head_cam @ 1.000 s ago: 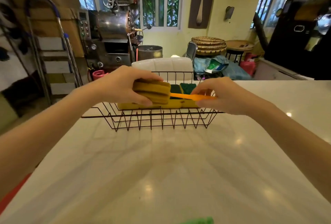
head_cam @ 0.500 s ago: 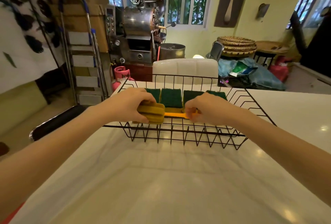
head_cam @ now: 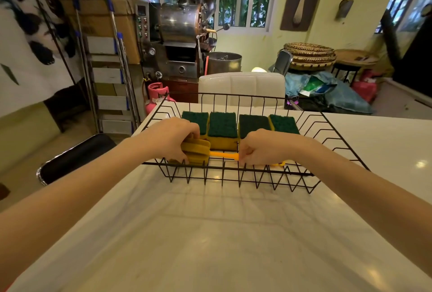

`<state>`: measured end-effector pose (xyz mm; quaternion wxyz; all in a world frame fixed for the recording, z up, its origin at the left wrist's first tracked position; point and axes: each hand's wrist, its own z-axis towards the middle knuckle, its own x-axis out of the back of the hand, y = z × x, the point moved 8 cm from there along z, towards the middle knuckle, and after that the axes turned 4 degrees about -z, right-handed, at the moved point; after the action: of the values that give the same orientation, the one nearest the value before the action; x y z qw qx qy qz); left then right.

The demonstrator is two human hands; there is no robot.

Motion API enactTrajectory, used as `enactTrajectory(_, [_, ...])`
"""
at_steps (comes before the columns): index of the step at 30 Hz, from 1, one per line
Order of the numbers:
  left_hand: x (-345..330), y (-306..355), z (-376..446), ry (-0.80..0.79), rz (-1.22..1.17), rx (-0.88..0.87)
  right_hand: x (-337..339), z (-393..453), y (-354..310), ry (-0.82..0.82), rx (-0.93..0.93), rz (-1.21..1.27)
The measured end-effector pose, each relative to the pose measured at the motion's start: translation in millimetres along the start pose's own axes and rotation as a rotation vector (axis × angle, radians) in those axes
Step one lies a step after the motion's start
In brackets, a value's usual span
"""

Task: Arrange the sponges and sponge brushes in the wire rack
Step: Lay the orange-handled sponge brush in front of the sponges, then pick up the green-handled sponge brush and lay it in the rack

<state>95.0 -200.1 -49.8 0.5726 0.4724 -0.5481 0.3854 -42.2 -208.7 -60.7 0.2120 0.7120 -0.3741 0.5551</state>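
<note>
Black wire rack (head_cam: 325,128) on a pale countertop (head_cam: 210,233), seen from the near side. Inside, along the far half: row of four sponges (head_cam: 222,125), green scouring faces up, yellow foam below, set side by side and touching or nearly so. Along the near edge of the rack: sponge brush (head_cam: 198,151), yellow ribbed head to the left, orange handle running right. Left hand (head_cam: 170,137) closed over the head, fingers curled on its far side, thumb at the near side. Right hand (head_cam: 261,149) pinched on the handle, fingers folded, handle end emerging to the right behind the wrist. Beyond the counter: white chair back (head_cam: 240,86), folded stepladder (head_cam: 105,69) far left.
</note>
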Motion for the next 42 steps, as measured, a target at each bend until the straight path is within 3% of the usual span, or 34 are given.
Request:
enactTrajectory(7, [-4.5, -3.0, 0.1, -0.074, -0.066, 0.04, -1.7, -6.7, -0.6, -0.038, -0.006, 0.039])
enactTrajectory(11, [0.1, 0.2, -8.0, -0.098, -0.147, 0.039, 8.5, -18.4, 0.7, 0.026, 0.015, 0.066])
enactTrajectory(24, [50.3, 25.5, -102.4, 0.155, -0.295, -0.024, 31.9, -95.8, -68.0, 0.414, 0.252, 0.433])
enactTrajectory(31, [36.1, 34.2, -185.8, 0.047, -0.55, -0.017, -21.0, -128.1, -130.6, 0.184, 0.41, 0.378])
enactTrajectory(42, [-42.3, 56.0, -244.2, -0.264, -0.569, -0.037, -68.2, -149.4, -151.7, -0.087, 0.402, 0.168])
